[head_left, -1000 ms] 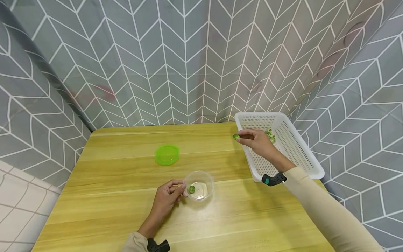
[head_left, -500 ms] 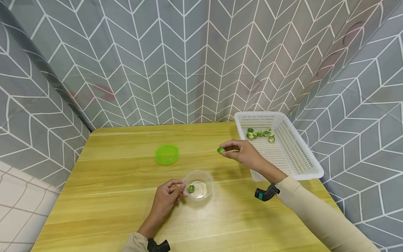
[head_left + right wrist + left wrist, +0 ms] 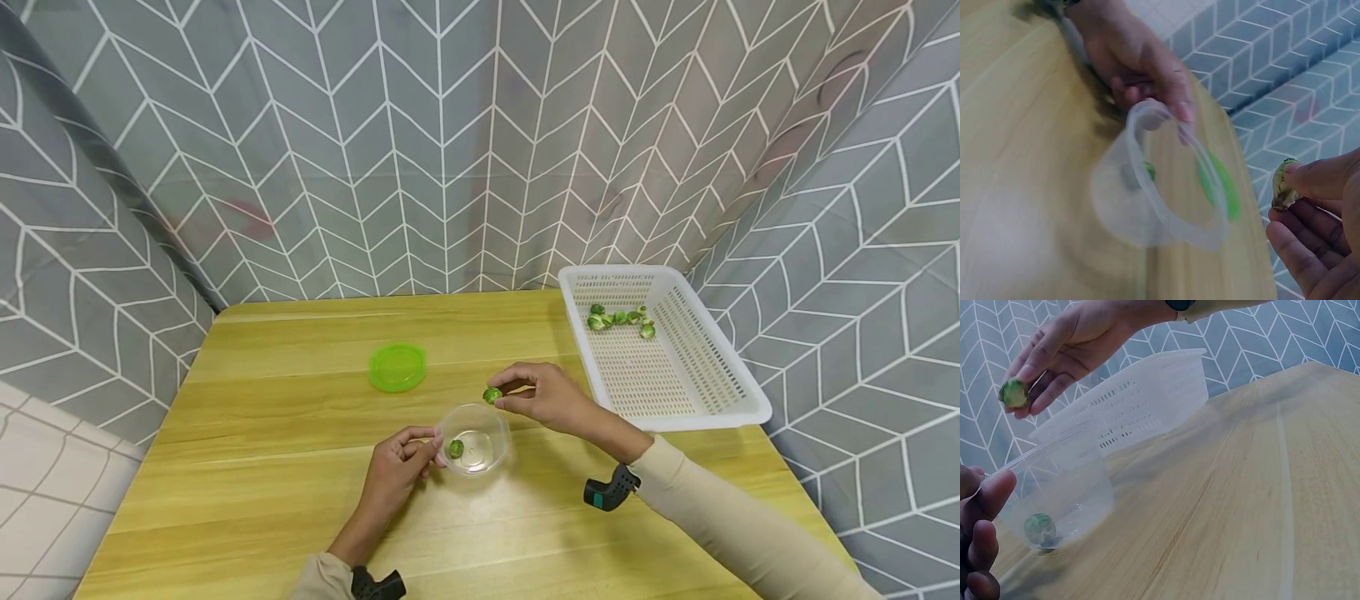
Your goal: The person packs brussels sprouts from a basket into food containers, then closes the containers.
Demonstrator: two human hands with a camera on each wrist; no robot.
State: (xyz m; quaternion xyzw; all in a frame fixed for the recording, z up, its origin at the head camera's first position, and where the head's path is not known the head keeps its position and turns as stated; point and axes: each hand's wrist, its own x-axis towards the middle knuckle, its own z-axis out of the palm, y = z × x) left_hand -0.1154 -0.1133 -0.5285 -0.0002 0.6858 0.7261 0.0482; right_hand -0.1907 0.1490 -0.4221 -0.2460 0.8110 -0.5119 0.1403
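Observation:
My left hand pinches the rim of a clear plastic container standing on the table. Inside it lies one Brussels sprout, near the wall on the left hand's side. Between thumb and fingertips, my right hand holds another Brussels sprout just above the container's far rim. The right wrist view shows that held sprout from the side, with its browned cut end. In the left wrist view the right hand is higher than the container's rim.
A white perforated basket stands at the table's right side, with several Brussels sprouts toward its back. A green lid lies flat behind the container. Patterned grey curtains hang behind the wooden table and on both sides.
My right hand has carried the sprout from over the basket leftward and nearer, to the container's far rim. The sprouts in the basket are now uncovered. The left hand stays put.

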